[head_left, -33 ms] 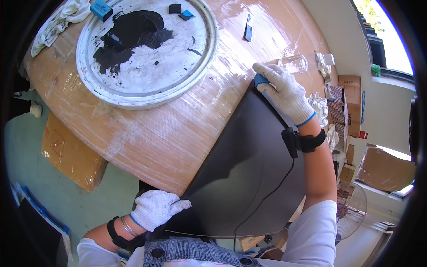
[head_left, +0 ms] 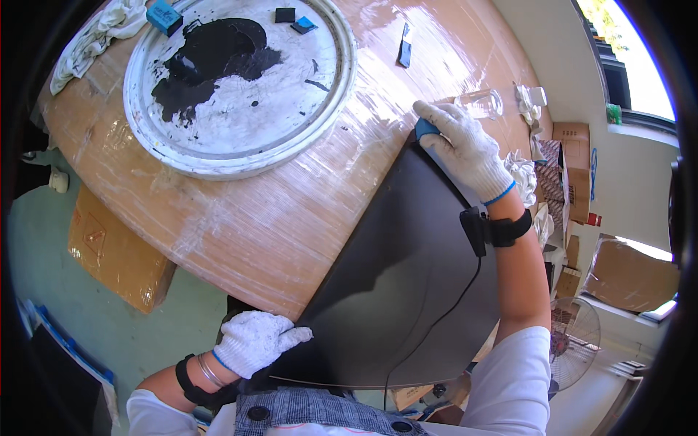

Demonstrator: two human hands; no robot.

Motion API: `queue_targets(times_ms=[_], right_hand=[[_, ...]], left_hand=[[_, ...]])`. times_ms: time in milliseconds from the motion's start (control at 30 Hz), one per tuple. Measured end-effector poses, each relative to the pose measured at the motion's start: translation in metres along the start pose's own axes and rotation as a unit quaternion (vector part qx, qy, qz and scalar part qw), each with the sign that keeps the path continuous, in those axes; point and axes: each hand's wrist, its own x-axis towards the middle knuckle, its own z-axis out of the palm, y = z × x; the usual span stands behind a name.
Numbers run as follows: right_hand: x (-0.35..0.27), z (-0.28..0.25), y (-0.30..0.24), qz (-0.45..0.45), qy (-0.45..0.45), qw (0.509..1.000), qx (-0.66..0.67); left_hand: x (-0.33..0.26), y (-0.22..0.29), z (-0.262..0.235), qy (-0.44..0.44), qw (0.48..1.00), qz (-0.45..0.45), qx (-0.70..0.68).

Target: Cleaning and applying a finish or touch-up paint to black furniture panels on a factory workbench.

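Observation:
A large dark panel with a smooth, shiny surface lies in front of me, its near side reaching my body. My right hand, in a white knit glove, is closed on a small blue block pressed against the panel's far corner. At the near left corner my left hand, gloved too, grips the panel with the thumb on top; its fingertips are partly hidden. Beyond the panel, a round white tray holds a spread black paste.
The wrapped table also carries another blue block, small dark pads, a dark strip, a clear glass jar and a stained cloth. A cable from my right wrist crosses the panel. A cardboard box stands below left.

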Motion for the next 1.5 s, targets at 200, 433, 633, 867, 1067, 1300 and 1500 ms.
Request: queue_targets(times_ms=[200,433,633,867,1067,1300,1500], right_hand=[[0.009,-0.006,-0.003,0.090,-0.014,0.996,-0.010],[0.011,0.000,0.013,0.104,-0.023,0.993,-0.044],[0.006,0.007,0.015,0.055,0.002,0.998,0.013],[0.002,0.006,0.025,0.254,0.006,0.964,0.077],[-0.010,-0.011,0.018,0.336,-0.035,0.939,0.069],[-0.008,0.005,0.023,0.322,0.038,0.941,0.101],[-0.053,-0.002,0.047,0.364,-0.028,0.923,0.125]], left_hand=[[0.001,-0.001,-0.001,-0.022,0.999,-0.018,-0.021],[0.002,-0.001,-0.001,-0.024,1.000,0.003,-0.017],[-0.001,-0.002,0.001,-0.013,1.000,0.016,0.011],[0.005,0.004,-0.007,-0.053,0.999,-0.009,-0.002],[0.005,0.003,-0.009,-0.072,0.997,-0.021,0.006],[0.010,0.004,-0.009,-0.104,0.994,-0.026,0.000],[0.002,-0.002,-0.005,-0.074,0.997,-0.017,-0.011]])
